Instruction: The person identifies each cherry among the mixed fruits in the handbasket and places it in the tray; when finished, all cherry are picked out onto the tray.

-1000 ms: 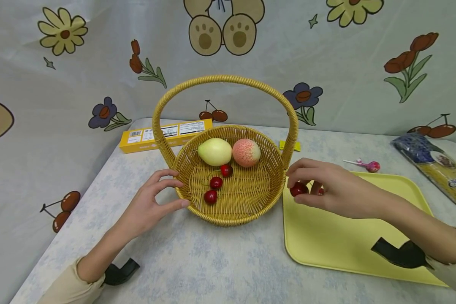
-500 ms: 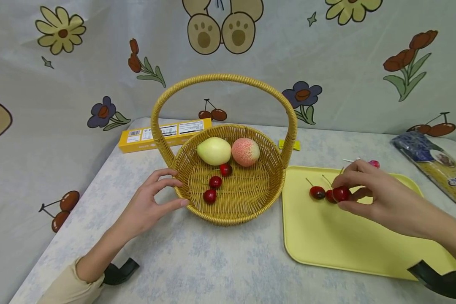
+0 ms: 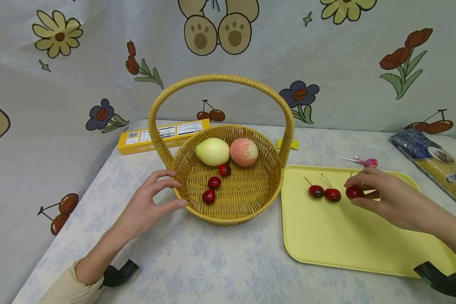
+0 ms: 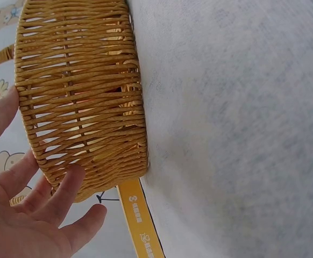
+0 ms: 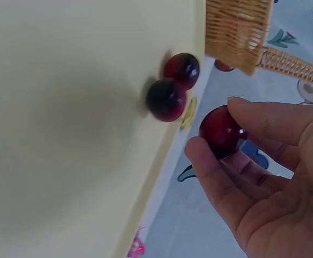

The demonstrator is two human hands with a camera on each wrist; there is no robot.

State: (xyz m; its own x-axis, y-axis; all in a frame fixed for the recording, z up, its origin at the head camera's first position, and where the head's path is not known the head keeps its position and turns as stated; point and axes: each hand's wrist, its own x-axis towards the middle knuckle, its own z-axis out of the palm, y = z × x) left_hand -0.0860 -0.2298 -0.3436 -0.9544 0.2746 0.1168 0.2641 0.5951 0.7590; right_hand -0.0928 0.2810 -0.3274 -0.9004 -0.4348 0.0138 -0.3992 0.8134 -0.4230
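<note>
A dark red cherry (image 3: 354, 193) with a stem is pinched between the thumb and fingers of my right hand (image 3: 387, 200), over the yellow tray (image 3: 327, 245). Two more stemmed cherries (image 3: 324, 193) lie side by side on the tray, left of that hand. My left hand (image 3: 146, 207) touches the left rim of a woven basket (image 3: 235, 217), its fingers loosely spread; in the left wrist view some fingers lie along the basket's outer wall. Inside the basket are a pale green pear (image 3: 213, 151), a pink peach (image 3: 244, 152) and three cherries (image 3: 214, 183).
Behind the basket lies a long yellow box (image 3: 137, 141), with a small yellow wrapped sweet (image 3: 294, 144) to its right. A pink lollipop (image 3: 370, 162) lies beyond the tray's far edge. A plastic food packet (image 3: 433, 158) is at far right. The basket's tall handle (image 3: 220, 78) arches upward.
My right hand, holding a cherry near the basket's right rim, has moved right over the tray and then slightly farther right, away from the other two cherries. The left hand stays at the basket.
</note>
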